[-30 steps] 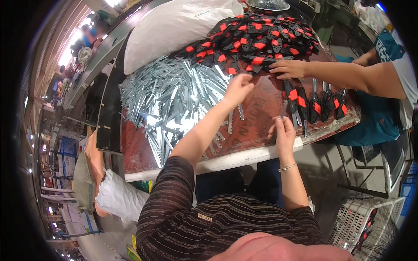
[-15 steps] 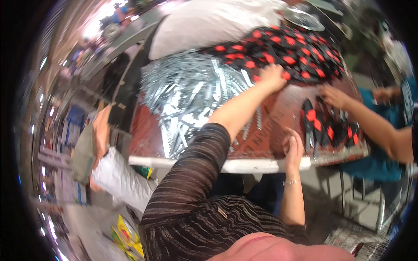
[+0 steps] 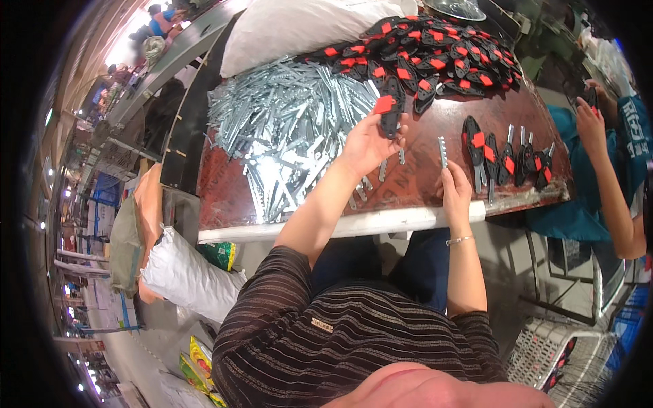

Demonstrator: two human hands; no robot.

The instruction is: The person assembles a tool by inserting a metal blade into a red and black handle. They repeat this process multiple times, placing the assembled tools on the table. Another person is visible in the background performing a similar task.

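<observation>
a: how far can the work be judged to have got?

b: not far, it would seem. a short row of finished pieces (image 3: 507, 158), black handles with red buttons and metal blades fitted, is laid out at the right end of the table (image 3: 469, 122), near its front edge. a large heap of bare metal blades (image 3: 286, 129) is seen on the left half, and a big pile of black and red handles (image 3: 435, 58) across the far side. most of both is judged to be left.

a: what is held by the left hand?

b: one black handle with a red button (image 3: 389, 112) is gripped by the left hand (image 3: 367, 144), fingers closed around its lower part, the piece raised above the table just beside the blade heap. the forearm is stretched forward and upward from the striped sleeve (image 3: 286, 299).

a: and the right?

b: a single toothed metal blade (image 3: 443, 151) is pinched upright at the fingertips of the right hand (image 3: 456, 194), close to the table's front edge, the wrist with a thin bracelet (image 3: 460, 239) kept low. blade and handle are held apart, not yet joined.

a: is anyone else seen?

b: another person's hand (image 3: 590, 122) is raised beyond the right end; what is held in it cannot be told
</observation>
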